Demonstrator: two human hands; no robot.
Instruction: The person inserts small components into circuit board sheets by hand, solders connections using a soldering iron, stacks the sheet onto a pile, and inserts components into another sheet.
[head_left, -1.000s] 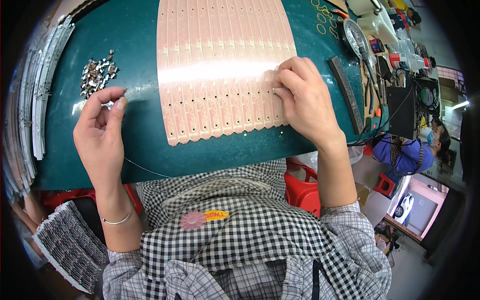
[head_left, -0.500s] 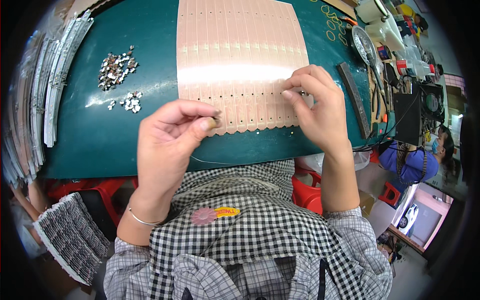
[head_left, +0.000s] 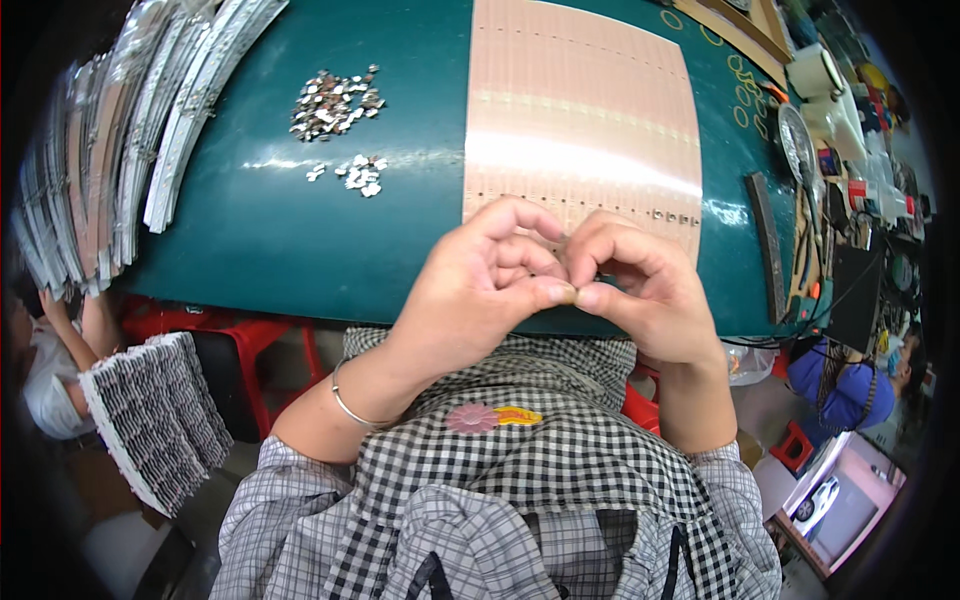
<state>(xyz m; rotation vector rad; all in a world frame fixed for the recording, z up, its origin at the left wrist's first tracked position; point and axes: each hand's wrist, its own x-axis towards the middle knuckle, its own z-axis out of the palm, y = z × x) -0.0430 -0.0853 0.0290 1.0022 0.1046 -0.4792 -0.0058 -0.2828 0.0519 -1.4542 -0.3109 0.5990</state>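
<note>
My left hand [head_left: 480,285] and my right hand [head_left: 650,285] meet over the near edge of a pale pink sheet [head_left: 585,70] marked off in narrow strips. Thumbs and fingertips of both hands are pinched together, tip to tip. Whatever lies between them is too small and covered to make out. Several small metal pieces [head_left: 675,217] sit in a row on the sheet's right side, just beyond my right hand. To the left, on the green table [head_left: 400,240], lie a larger pile of small shiny pieces [head_left: 335,105] and a smaller one [head_left: 362,175].
Bundles of long strips [head_left: 190,110] are stacked at the table's left. Rubber bands [head_left: 742,95], a dark bar [head_left: 766,245] and a round clear dish [head_left: 797,140] lie at the right. People sit at both sides; red stools [head_left: 795,447] stand below.
My left hand has moved right, and my right hand has drawn back from the sheet, so their fingertips now meet. The metal pieces behind my right hand have come into sight. The view has shifted.
</note>
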